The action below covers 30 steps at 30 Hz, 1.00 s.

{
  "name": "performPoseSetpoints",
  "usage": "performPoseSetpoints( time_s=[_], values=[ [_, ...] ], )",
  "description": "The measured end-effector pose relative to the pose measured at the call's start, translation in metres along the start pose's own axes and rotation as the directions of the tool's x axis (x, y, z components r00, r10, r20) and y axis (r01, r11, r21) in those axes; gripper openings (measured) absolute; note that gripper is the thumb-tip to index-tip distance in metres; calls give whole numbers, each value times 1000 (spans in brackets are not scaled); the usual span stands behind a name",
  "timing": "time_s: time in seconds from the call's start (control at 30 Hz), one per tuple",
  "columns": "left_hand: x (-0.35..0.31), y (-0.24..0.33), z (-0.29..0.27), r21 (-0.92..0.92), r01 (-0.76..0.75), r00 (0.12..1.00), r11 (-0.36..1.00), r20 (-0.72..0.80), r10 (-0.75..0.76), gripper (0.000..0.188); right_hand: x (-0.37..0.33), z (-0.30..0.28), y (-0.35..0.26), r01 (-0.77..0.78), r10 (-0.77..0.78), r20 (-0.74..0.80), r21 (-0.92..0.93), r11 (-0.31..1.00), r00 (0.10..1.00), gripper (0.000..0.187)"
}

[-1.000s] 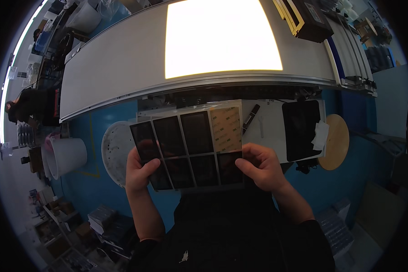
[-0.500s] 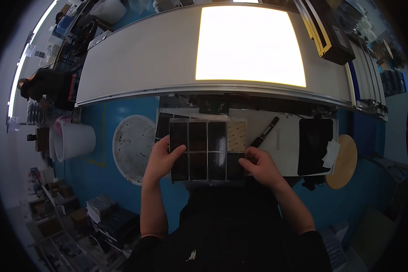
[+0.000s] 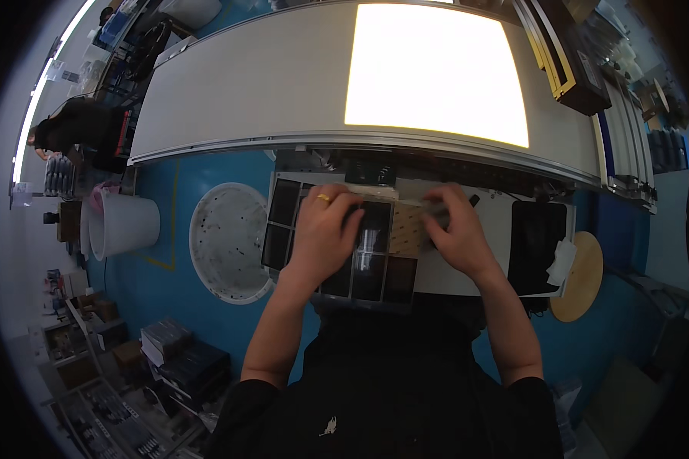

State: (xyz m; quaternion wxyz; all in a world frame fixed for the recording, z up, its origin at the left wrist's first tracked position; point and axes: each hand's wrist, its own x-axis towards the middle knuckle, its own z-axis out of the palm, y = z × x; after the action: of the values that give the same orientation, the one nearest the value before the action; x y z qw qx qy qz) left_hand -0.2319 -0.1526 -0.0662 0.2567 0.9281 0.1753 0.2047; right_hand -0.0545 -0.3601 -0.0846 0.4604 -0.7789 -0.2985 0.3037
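A clear-edged sheet (image 3: 370, 274) with a grid of dark rectangular panels lies in front of me, its near edge close to my body. One far-right cell is a beige patterned piece (image 3: 406, 229). My left hand (image 3: 325, 233), with a yellow ring, lies over the sheet's far left part, fingers bent and thumb apart. A pale strip (image 3: 371, 191) runs along the far edge by its fingertips. Beside the beige cell, my right hand (image 3: 459, 229) has thumb and fingers apart; something greyish between them is blurred. Mostly hidden behind that hand is a dark pen-like stick (image 3: 474, 200).
Another dark-panelled sheet (image 3: 282, 222) sits left on the work surface (image 3: 467, 268). A black mat (image 3: 538, 245) and white tissue (image 3: 562, 264) are at right. Beyond stands a long bench (image 3: 245, 99) with a glowing light panel (image 3: 436, 73). A round white tub (image 3: 230, 241) is at left.
Both hands have released the sheet's sides and moved to its far edge. The left hand went right and away from me, the right hand away from me.
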Motion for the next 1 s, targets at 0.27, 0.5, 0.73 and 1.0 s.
performPoseSetpoints(
  time_s=[0.27,0.5,0.73,1.0],
  values=[
    [9,-9,36,-74,-127,990,989,-68,122,11,40,9,-13,415,-365,226,-244,876,903,27],
    [7,-14,39,-67,-121,992,990,-34,119,12,50,14,-21,296,-208,264,-358,886,942,22],
    [7,-11,38,-76,-115,993,990,-48,112,12,65,17,-8,294,-168,350,-347,891,922,14],
    [8,-15,39,-47,-111,994,993,-17,110,12,-52,-29,-62,785,-635,475,-251,566,609,21]
  ],
)
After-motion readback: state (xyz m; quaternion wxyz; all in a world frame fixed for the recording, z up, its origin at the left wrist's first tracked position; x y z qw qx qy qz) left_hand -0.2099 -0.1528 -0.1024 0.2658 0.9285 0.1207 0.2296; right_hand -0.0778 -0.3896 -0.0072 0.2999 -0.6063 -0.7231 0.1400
